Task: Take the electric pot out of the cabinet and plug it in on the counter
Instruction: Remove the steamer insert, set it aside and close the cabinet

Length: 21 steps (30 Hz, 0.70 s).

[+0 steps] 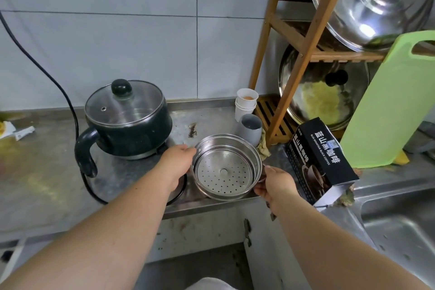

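Already the pot (128, 120) sits on the surface (47, 172), lid on, well beyond the left fingers (186, 148) and to their far side, so the cabinet part looks done; its black cord (70, 106) runs from the base up the wall and out of view, and whether it is plugged in cannot be told. Both hands are busy with the steamer (227, 168) instead: the left hand (175, 165) has its fingers closed on the near-left rim, the right hand (274, 182) has its fingers pinched on the small handle at the opposite rim. The risks are mostly crowding. Just past the right fingers leans a coffee box (322, 160), tilted and partly over the sink (400, 219); a nudge from the steamer or wrist could tip it in. Beyond the steamer stand a grey cup (250, 128) and stacked paper cups (246, 103), easily knocked. The steamer sits close to the surface's front edge, so a loose grip could send it to the floor. The cord loops just under the left wrist and could snag, dragging the pot.
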### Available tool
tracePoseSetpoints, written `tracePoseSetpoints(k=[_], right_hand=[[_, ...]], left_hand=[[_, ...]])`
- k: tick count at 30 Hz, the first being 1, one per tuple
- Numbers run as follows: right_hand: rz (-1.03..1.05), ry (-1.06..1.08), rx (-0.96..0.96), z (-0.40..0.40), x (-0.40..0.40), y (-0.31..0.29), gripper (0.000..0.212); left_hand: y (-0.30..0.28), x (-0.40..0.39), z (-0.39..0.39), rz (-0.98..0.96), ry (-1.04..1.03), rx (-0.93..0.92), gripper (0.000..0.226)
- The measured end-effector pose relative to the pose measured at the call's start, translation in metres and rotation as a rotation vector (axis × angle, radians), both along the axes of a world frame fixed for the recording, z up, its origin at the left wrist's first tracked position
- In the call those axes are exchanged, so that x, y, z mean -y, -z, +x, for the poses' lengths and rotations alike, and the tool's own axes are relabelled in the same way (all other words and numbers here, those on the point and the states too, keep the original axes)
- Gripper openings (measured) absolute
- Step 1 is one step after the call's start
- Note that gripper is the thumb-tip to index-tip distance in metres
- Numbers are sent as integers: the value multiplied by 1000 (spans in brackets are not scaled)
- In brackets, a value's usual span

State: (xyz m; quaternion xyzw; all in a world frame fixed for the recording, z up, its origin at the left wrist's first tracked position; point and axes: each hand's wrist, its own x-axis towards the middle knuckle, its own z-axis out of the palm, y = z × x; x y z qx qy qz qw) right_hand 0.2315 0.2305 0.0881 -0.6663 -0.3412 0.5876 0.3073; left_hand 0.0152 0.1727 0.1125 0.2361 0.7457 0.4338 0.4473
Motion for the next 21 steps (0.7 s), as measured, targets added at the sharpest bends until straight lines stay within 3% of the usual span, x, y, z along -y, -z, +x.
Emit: tracePoseSetpoints(k=[3,5,7,10,14,16,17,19,21], right_hand=[[131,-56,323,2,-2,-12,35],[338,-13,425,-1,-2,-24,39],[522,-1,362,-11,0,-41,34],[663,-143,256,-45,8,-63,27],[685,-518,213,-102,31,-76,19],[628,-769,231,-130,45,-73,20],[596,-902,279,-142,52,-68,21],[574,-1175,454,-166,64,-56,22],[591,-1373,645,-187,73,-42,24]], left_hand=[[-6,7,-2,25,-10,-179,28],[-17,17,-8,56,-45,-359,32],[-30,28,-16,131,-77,-541,23],[-44,52,-41,248,-209,-625,21],[-56,82,-88,286,-418,-751,30],[-57,92,-115,151,-496,-861,41],[-55,95,-127,54,-484,-858,50],[-50,96,-145,-66,-384,-658,65],[-44,92,-154,-62,-267,-458,54]])
